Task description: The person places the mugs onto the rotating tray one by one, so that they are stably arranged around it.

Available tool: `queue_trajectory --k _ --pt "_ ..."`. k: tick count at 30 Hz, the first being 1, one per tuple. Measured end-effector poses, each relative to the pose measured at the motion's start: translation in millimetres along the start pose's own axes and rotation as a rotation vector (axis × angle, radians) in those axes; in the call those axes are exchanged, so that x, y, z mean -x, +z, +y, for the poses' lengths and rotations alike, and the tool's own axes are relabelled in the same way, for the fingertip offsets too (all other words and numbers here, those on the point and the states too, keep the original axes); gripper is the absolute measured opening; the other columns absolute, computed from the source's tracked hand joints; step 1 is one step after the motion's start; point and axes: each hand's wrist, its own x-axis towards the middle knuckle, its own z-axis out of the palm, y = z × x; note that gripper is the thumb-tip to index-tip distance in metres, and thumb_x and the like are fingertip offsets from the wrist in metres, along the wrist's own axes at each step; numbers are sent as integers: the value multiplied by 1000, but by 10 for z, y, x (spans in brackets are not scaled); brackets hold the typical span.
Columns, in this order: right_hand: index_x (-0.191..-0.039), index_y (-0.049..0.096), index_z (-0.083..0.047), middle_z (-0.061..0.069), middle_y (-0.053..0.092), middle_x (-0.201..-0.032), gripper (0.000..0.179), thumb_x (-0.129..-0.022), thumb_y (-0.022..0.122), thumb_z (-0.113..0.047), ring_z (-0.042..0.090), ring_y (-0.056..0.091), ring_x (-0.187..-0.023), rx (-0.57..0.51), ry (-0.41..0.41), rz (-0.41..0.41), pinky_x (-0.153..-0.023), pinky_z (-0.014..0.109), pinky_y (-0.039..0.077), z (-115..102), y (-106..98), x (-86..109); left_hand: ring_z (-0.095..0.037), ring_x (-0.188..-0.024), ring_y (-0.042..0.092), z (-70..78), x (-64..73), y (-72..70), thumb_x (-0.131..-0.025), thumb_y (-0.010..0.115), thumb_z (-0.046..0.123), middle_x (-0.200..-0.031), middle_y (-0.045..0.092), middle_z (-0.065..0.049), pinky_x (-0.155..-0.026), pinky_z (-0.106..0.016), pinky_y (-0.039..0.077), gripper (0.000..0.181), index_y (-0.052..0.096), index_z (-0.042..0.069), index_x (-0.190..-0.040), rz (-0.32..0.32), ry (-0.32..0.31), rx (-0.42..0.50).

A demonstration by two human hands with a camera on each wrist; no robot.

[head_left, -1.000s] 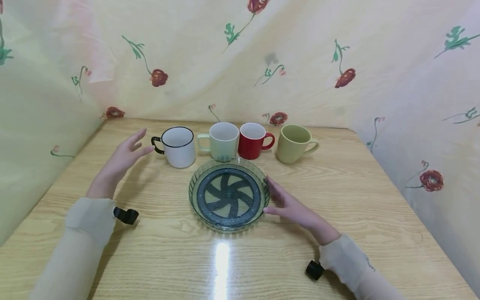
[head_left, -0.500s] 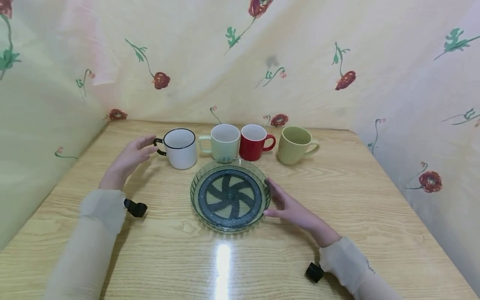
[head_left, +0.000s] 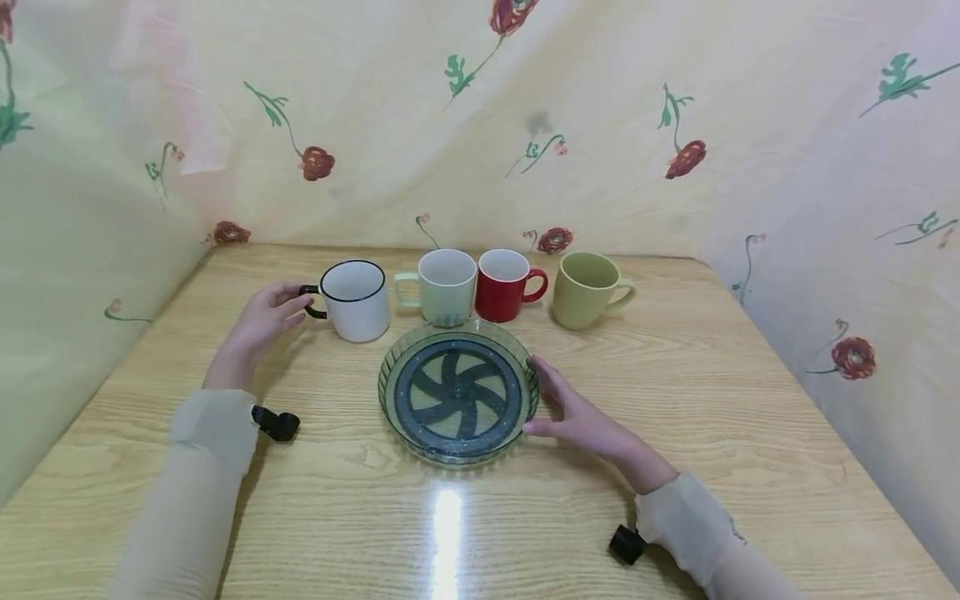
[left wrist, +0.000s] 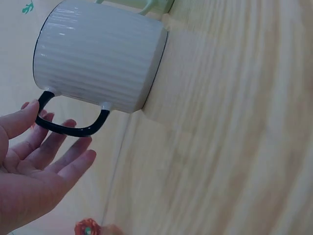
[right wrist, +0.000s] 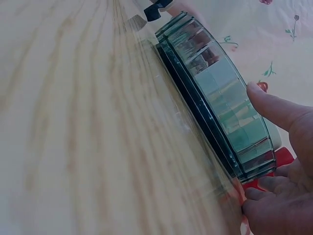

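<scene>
A white enamel-style mug [head_left: 356, 302] with a black rim and black handle stands at the back left. My left hand [head_left: 264, 321] is at its handle [left wrist: 68, 130]. In the left wrist view the thumb lies against the handle's upper end, and the other fingers are spread loosely behind it, not closed round it. A round, green-tinted glass dish [head_left: 459, 462] with a fluted wall and a dark pinwheel pattern lies mid-table. My right hand [head_left: 577, 417] rests beside its right edge, thumb and fingers apart; the thumb is by the rim [right wrist: 264, 128] in the right wrist view.
Behind the dish stand a pale green mug [head_left: 447, 292], a red mug [head_left: 501, 292] and an olive-green mug [head_left: 582, 293] in a row. The wooden table [head_left: 720, 375] is bounded by flowered cloth [head_left: 390, 108] at the back and sides.
My left hand has moved right and slightly down, from beside the white mug to its handle. The right hand stays by the dish. The mugs and dish stay in place.
</scene>
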Motion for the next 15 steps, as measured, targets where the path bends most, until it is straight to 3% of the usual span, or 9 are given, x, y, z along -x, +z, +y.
queue_trajectory --k 5,7,15 --pt "-149 1 -8 17 2 -154 100 -79 73 -15 35 5 -140 1 6 0 -113 49 8 -5 21 -7 -3 -99 56 -41 19 -36 -94 52 11 -102 59 6 -89 -16 47 20 45 0 -109 -1 21 176" --pt "-148 1 -8 17 2 -154 100 -79 73 -15 34 5 -140 7 7 2 -113 49 7 -6 25 -8 -2 -96 57 -49 21 -43 -93 53 11 -99 60 6 -84 -14 48 19 46 0 -107 -9 20 200" --pt "-149 0 -9 16 4 -154 103 -78 75 -17 38 12 -139 17 -2 8 -112 52 8 20 41 8 -2 -96 60 -67 10 -57 -93 52 11 -99 63 5 -86 -15 48 22 43 0 -110 -69 -6 245"
